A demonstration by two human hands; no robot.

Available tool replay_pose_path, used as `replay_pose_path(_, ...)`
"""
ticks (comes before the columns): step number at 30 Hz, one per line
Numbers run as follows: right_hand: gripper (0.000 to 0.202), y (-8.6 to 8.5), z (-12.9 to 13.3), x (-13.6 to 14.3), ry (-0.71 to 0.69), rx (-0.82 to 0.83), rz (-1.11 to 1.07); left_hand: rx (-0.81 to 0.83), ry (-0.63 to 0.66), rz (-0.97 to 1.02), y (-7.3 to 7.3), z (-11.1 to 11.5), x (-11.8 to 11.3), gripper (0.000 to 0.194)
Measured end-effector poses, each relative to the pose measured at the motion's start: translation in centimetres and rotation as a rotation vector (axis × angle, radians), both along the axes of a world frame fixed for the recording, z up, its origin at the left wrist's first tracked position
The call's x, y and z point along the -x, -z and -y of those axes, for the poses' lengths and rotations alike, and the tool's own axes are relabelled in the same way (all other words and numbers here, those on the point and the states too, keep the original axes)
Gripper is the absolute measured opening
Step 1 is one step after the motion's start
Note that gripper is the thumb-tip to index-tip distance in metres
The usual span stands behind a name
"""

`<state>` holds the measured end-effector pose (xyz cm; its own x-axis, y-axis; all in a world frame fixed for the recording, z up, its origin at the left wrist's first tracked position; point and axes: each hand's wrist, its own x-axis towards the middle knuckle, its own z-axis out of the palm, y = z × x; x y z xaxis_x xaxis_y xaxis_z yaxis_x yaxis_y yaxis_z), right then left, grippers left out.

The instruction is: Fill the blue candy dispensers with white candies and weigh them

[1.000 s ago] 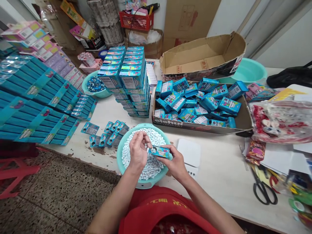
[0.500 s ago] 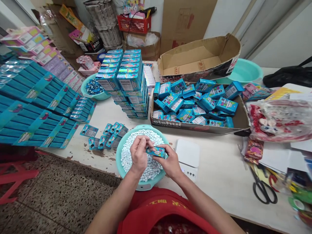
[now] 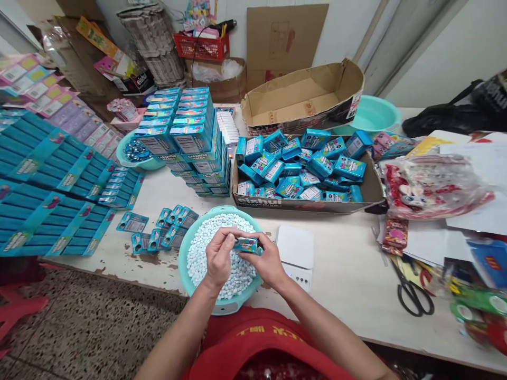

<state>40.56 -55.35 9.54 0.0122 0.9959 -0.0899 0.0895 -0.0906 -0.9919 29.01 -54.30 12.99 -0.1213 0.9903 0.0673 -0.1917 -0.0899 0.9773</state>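
Note:
My right hand (image 3: pixel 266 262) grips a small blue candy box (image 3: pixel 246 244) over a teal bowl (image 3: pixel 220 305) full of small white candies (image 3: pixel 199 253). My left hand (image 3: pixel 219 253) is at the box's left end, fingers pinched together on it. Both hands hover just above the candies. Several flat, unfilled blue boxes (image 3: pixel 169 229) lie left of the bowl on the white table (image 3: pixel 348 269).
A cardboard tray (image 3: pixel 301 203) of filled blue boxes sits behind the bowl, a stack of blue cartons (image 3: pixel 186 137) to its left. A white scale (image 3: pixel 295 248) is right of the bowl. Scissors (image 3: pixel 412 293) and bagged toys (image 3: pixel 431 184) lie at right.
The view has shifted right and slightly up. My hands have drawn closer together on the small box, and the box has tilted more end-on between them.

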Motion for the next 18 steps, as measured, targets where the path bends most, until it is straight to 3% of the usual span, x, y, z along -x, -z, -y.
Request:
replay_pose_path(4, 0.035, -0.1, 0.4, -1.4, 0.058, 0.031, -0.065, -0.005, -0.115, -0.031, 1.0, -1.2, 1.3, 0.025)
replay_pose_path(7, 0.038, 0.0, 1.3, -4.4, 0.153, 0.037, -0.096, 0.099, -0.149, -0.424, 4.2, -2.6, 3.8, 0.03)
replay_pose_path(10, 0.037, 1.4, 2.2, -8.4, 0.322, 0.05, 0.01, 0.174, 0.013, -1.001, 8.1, -3.5, 5.9, 0.033)
replay_pose_path(12, 0.037, 3.1, 2.6, -10.7, 0.408, 0.068, 0.107, 0.222, 0.093, -1.239, 10.0, -3.5, 6.4, 0.039)
replay_pose_path(16, 0.037, 6.4, 3.1, -13.1, 0.42, 0.105, 0.235, 0.297, 0.213, -1.443, 11.0, -3.3, 5.6, 0.05)
replay_pose_path(18, 0.039, 6.7, 3.0, -13.5, 0.388, 0.082, 0.294, 0.297, 0.271, -1.501, 10.8, -3.3, 5.1, 0.051)
